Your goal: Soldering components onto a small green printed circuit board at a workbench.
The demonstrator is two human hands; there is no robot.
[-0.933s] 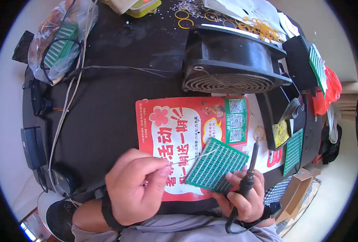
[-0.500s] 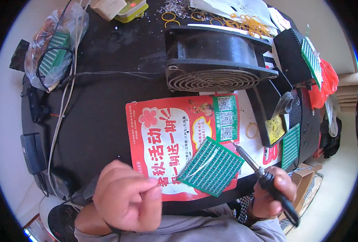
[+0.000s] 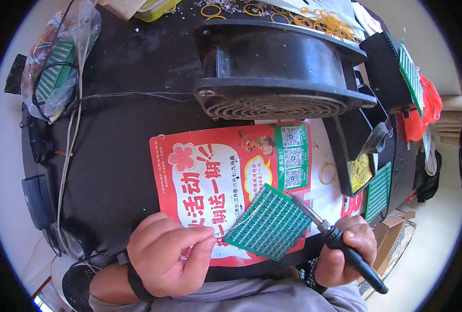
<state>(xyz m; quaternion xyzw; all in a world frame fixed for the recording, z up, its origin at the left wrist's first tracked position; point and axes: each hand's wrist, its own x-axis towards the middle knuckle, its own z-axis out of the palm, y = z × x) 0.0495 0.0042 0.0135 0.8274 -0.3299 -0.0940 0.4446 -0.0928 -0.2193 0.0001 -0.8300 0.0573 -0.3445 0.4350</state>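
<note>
A green circuit board (image 3: pixel 270 223) with rows of small solder pads lies tilted on a red and white printed sheet (image 3: pixel 176 182). To its left, my left hand (image 3: pixel 168 255) is closed, thumb and forefinger pinching a thin strand that looks like solder wire; little of the strand shows against the board. My right hand (image 3: pixel 353 247) wraps round the black handle of a soldering iron (image 3: pixel 340 242). The iron's metal tip points up and left, close to the board's upper right edge; whether it touches cannot be made out.
A large black fan (image 3: pixel 278 73) stands behind the sheet. Right of it are a black holder with a yellow sponge (image 3: pixel 360 171) and more green boards (image 3: pixel 378 192). Rubber bands (image 3: pixel 324 23) lie at the back. A plastic bag with boards (image 3: pixel 56 67) and cables (image 3: pixel 75 130) are at left.
My left hand has turned and steadied near the board's left corner. The iron has shifted slightly left and down with my right hand. The whole view has shifted a little.
</note>
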